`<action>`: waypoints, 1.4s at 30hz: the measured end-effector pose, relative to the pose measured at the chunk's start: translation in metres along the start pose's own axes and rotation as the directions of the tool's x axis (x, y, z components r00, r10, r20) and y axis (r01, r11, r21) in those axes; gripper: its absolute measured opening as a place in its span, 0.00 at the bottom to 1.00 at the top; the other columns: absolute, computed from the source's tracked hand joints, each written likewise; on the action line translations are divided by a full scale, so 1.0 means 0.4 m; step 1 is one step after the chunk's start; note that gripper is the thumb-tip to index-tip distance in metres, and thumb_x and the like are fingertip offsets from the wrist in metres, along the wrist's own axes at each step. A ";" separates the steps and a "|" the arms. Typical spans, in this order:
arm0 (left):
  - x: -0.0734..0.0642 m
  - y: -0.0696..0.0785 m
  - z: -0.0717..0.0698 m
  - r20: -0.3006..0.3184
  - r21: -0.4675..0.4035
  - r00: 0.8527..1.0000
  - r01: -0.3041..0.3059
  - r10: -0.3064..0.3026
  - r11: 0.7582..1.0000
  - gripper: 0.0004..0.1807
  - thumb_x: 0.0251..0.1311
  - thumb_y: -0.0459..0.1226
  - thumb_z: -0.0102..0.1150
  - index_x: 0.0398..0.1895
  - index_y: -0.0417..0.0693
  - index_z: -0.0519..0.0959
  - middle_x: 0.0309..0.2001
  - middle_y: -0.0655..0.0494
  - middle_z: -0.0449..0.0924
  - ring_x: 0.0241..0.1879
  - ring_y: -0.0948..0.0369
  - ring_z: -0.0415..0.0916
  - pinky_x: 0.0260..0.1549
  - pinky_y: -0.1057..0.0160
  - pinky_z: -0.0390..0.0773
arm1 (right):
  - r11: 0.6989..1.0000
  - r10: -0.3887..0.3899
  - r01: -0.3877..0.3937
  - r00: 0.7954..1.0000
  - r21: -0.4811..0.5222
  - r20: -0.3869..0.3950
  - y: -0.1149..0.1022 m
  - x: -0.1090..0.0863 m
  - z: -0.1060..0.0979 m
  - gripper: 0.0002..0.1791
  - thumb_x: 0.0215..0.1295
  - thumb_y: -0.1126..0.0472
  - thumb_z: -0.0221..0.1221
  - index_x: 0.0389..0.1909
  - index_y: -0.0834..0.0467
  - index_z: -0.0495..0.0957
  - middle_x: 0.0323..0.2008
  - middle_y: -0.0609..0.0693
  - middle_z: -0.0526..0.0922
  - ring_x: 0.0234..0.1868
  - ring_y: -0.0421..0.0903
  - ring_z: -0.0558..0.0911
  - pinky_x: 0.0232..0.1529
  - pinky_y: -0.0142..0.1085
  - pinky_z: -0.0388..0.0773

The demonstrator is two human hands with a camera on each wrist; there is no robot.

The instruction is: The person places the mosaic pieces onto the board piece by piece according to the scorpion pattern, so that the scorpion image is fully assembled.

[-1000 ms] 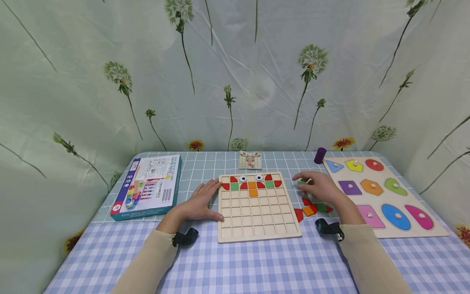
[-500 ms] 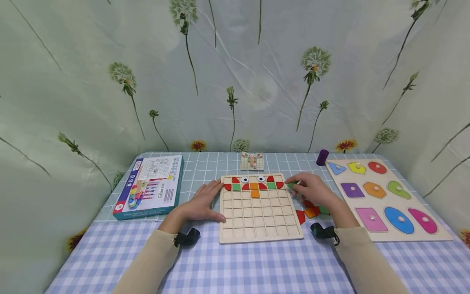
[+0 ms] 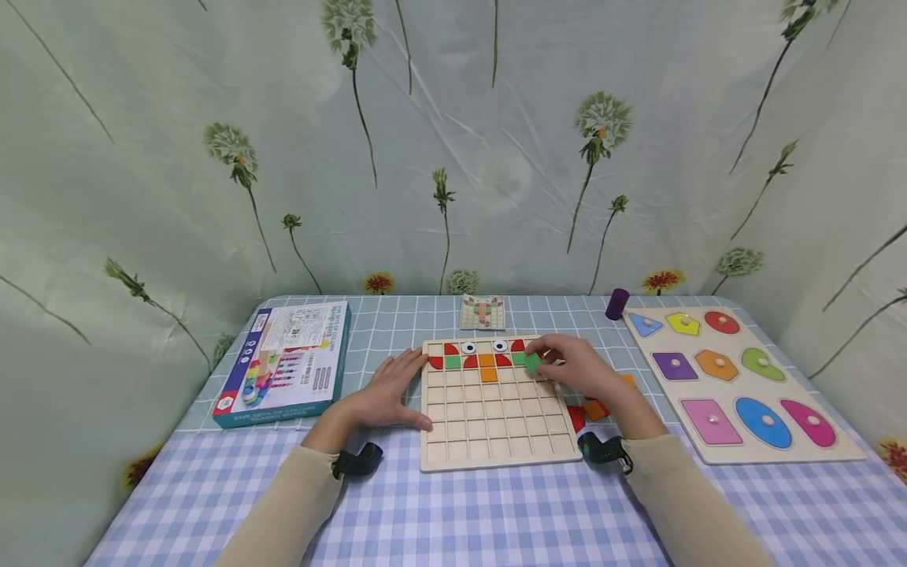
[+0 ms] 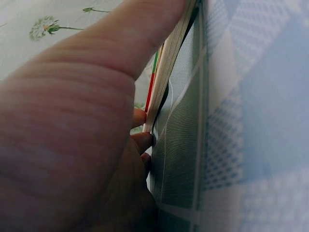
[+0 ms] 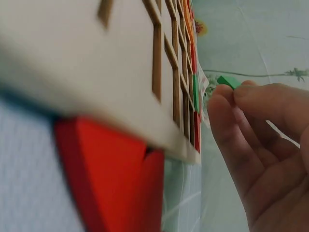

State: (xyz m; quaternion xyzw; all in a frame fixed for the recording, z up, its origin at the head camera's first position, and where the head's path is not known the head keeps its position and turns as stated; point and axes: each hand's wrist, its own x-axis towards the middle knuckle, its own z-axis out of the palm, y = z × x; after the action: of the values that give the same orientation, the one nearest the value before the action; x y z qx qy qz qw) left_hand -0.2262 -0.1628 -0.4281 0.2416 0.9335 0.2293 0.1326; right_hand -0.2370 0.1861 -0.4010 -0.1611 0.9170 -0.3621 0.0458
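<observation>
Now carried in from the bench [image 3: 418,512] at 3 o'clock, a green piece [image 3: 533,362] hangs at the 1 o'clock side of a wooden grid board [image 3: 489,425], pinched between the thumb and fingertips of a person's right hand [image 3: 577,366]. A second earlier the same hand was off the board altogether, and half a second ago it was just beyond the right edge. The right-wrist view shows the piece raised off the grid.

The right forearm reaches in from 5 o'clock, its fingers directed toward 10 o'clock. The left hand [image 3: 386,398], unmoved on the board's 9 o'clock edge, touches the rim with its thumb spread from the fingers, its forearm rising from 7 o'clock.

The set pieces along the top are unchanged, with two eye discs [image 3: 500,346] among red, green and orange. Off the board at 4 o'clock, a red piece [image 3: 577,418] and an orange piece [image 3: 597,409] lie loose; an orange corner [image 3: 628,381] now shows past the right wrist.
</observation>
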 end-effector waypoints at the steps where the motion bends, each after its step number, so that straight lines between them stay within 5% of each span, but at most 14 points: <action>1: 0.000 0.000 0.000 0.000 -0.003 1.000 0.000 0.000 1.000 0.67 0.45 0.62 0.73 0.81 0.45 0.45 0.82 0.47 0.39 0.82 0.47 0.32 0.79 0.42 0.34 | 1.000 -0.008 0.008 1.000 -0.002 0.006 -0.004 0.001 0.002 0.15 0.65 0.67 0.62 0.53 0.57 0.82 0.52 0.56 0.84 0.44 0.47 0.81 0.47 0.39 0.84; 12: -0.002 0.002 0.000 -0.006 -0.011 1.000 -0.008 0.008 1.000 0.66 0.46 0.61 0.74 0.80 0.44 0.47 0.82 0.45 0.40 0.81 0.46 0.33 0.78 0.40 0.35 | 0.997 -0.064 0.066 0.998 -0.045 0.026 -0.051 0.020 0.021 0.16 0.66 0.65 0.63 0.54 0.57 0.83 0.52 0.56 0.85 0.40 0.46 0.79 0.41 0.35 0.79; 29: 0.001 0.000 0.000 0.002 -0.013 1.000 -0.002 0.002 1.000 0.67 0.45 0.63 0.73 0.81 0.46 0.46 0.82 0.48 0.39 0.82 0.48 0.32 0.79 0.42 0.34 | 0.988 -0.147 0.151 0.985 -0.033 0.093 -0.097 0.058 0.078 0.10 0.62 0.64 0.67 0.44 0.56 0.83 0.38 0.49 0.84 0.30 0.40 0.76 0.35 0.32 0.76; 42: -0.003 0.000 -0.002 0.001 -0.018 1.000 -0.006 0.006 1.000 0.66 0.46 0.62 0.73 0.81 0.44 0.46 0.82 0.45 0.39 0.82 0.46 0.32 0.78 0.40 0.34 | 0.997 -0.068 0.073 0.987 -0.032 0.143 -0.135 0.093 0.116 0.08 0.61 0.63 0.68 0.41 0.55 0.84 0.28 0.45 0.77 0.30 0.40 0.72 0.36 0.32 0.71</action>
State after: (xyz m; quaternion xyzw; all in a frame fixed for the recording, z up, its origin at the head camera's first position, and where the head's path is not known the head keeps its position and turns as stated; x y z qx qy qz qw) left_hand -0.2255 -0.1636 -0.4274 0.2433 0.9306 0.2378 0.1348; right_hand -0.2488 0.1066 -0.3972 -0.2195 0.9117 -0.3341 0.0952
